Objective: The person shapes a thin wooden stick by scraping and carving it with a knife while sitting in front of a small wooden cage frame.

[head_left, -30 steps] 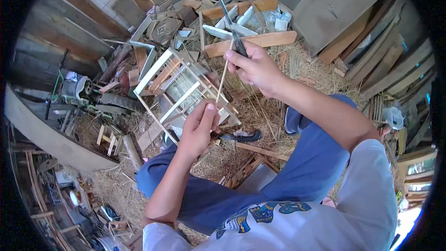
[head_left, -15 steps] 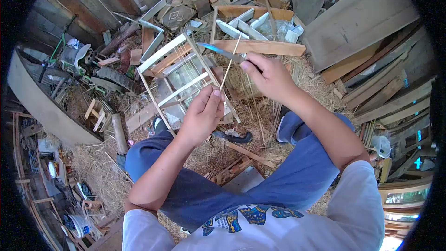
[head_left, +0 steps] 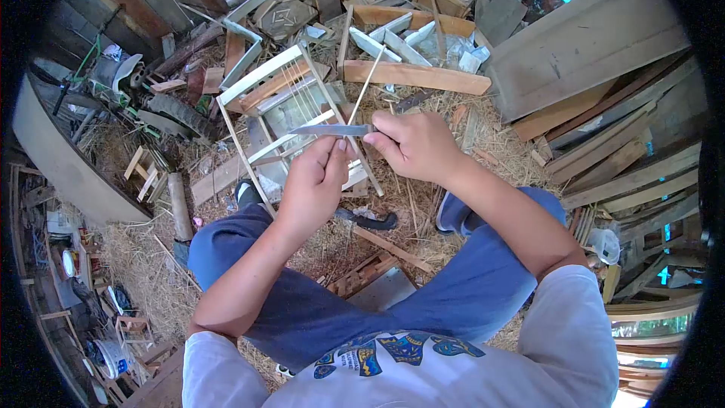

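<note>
One grey-bladed knife (head_left: 325, 130) across one thin, pale wooden stick (head_left: 368, 85)

The bare left hand (head_left: 311, 181) has thumb and forefinger pinched together on the stick's lower end; from that grip the long axis slants away from the person and to the right, its far end free in the air. The bare right hand (head_left: 423, 143) has its fingers closed around the knife's handle, thumb towards the root of the blade; the blade runs leftwards from that fist, nearly level in view, crossing the stick just beyond the left fingertips, so the left hand is the nearer to the crossing.

Beyond the hands stands a pale, ladder-like wooden frame (head_left: 278, 65) with thin strands along it; it appears behind the blade and left fingers; a long orange-brown plank (head_left: 415, 75) lies farther off, past the stick's free end; below are blue trousers (head_left: 332, 317) and a straw-strewn floor (head_left: 415, 255).

Most of the handle is hidden inside the right fist; the stick's gripped end is covered by the left fingers; whether the cutting edge actually touches the wood, and which way that edge faces, cannot be told from this view.
</note>
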A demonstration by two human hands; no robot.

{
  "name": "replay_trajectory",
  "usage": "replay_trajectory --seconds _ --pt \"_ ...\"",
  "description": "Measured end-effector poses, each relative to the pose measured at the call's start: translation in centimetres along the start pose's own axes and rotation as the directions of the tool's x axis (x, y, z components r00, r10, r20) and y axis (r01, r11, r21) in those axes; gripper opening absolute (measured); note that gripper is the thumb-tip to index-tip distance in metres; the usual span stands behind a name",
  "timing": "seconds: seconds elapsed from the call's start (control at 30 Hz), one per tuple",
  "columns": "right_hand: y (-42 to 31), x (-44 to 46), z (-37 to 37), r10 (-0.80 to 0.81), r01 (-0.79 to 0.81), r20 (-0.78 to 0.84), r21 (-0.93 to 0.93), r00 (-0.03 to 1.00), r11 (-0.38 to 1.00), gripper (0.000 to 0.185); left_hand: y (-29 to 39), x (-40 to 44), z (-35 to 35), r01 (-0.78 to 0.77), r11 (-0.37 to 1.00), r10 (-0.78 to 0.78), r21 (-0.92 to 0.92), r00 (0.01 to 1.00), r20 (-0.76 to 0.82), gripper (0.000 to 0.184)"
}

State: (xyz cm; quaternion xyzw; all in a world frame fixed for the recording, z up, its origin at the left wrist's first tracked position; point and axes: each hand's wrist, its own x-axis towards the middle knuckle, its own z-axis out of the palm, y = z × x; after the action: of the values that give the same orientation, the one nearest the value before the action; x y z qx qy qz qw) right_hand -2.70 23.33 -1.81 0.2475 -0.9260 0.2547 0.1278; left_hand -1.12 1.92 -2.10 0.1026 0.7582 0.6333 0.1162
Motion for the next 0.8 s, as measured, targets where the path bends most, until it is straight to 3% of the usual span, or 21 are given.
replay_trajectory --seconds 0.1,0.17,0.23,0.3,0.33,0.4,0.47,0.5,0.57,0.63,0.67,0.73,0.8 --pt "0.0 0.3 -0.1 -0.022 0.022 -0.016 -0.042 1.0 0.999 0.028 0.5 -0.2 -0.4 -0.076 0.989 0.079 0.125 0.997 -0.019 0.024" --pt "-0.3 0.5 -0.8 -0.006 0.007 0.012 -0.064 1.0 0.998 0.024 1.2 -0.5 -0.7 -0.047 0.989 0.046 0.138 0.999 0.006 0.024" --pt "1.6 1.0 -0.6 0.219 -0.221 -0.045 -0.05 0.975 0.974 0.019 1.5 -1.2 -0.9 -0.015 0.988 0.011 0.152 1.0 0.03 0.023" --pt "5.4 1.9 -3.1 0.524 -0.504 -0.144 0.152 0.84 0.85 0.038 1.7 -2.6 -0.5 -0.141 0.96 0.115 0.241 0.986 0.121 0.023" --pt "8.7 1.6 -3.8 0.483 -0.467 -0.244 0.125 0.841 0.875 0.04 2.2 -3.2 -0.2 -0.148 0.959 0.12 0.24 0.985 0.126 0.023" --pt "11.3 1.3 -4.8 0.423 -0.419 -0.341 0.088 0.84 0.904 0.043 3.2 -3.8 0.3 -0.002 0.996 0.009 -0.084 0.996 0.085 0.023" --pt "11.1 1.0 -5.1 0.577 -0.51 -0.259 0.285 0.774 0.812 0.039 1.7 -2.7 -0.7 -0.002 1.0 0.001 0.004 0.999 0.041 0.023" --pt "9.6 0.9 -4.7 0.573 -0.508 -0.248 0.281 0.781 0.814 0.039 0.6 -2.0 -1.1 0.007 1.0 -0.006 -0.016 0.998 0.055 0.023" --pt "5.1 0.7 -3.1 0.382 -0.365 -0.145 0.133 0.913 0.922 0.034 -0.9 -1.0 -1.1 0.023 0.996 -0.017 -0.082 0.997 0.072 0.024" --pt "1.9 0.8 -1.9 0.297 -0.298 0.025 0.073 0.954 0.952 0.029 -0.5 -0.8 -0.9 0.062 0.991 -0.054 -0.117 0.996 0.073 0.024" --pt "0.7 0.8 -1.3 0.3 -0.301 0.022 0.073 0.954 0.951 0.029 -0.3 -0.6 -0.9 0.101 0.984 -0.09 -0.147 0.993 0.075 0.024" --pt "-0.8 0.8 -0.3 0.038 -0.039 0.04 0.017 0.998 0.999 0.028 -0.3 -0.6 -0.7 0.074 0.984 -0.067 -0.161 0.996 0.05 0.024" --pt "-1.0 1.0 -0.5 0.03 -0.03 0.049 -0.015 0.998 0.999 0.028 -0.2 -0.7 -0.8 0.05 0.983 -0.046 -0.176 0.999 0.025 0.024"
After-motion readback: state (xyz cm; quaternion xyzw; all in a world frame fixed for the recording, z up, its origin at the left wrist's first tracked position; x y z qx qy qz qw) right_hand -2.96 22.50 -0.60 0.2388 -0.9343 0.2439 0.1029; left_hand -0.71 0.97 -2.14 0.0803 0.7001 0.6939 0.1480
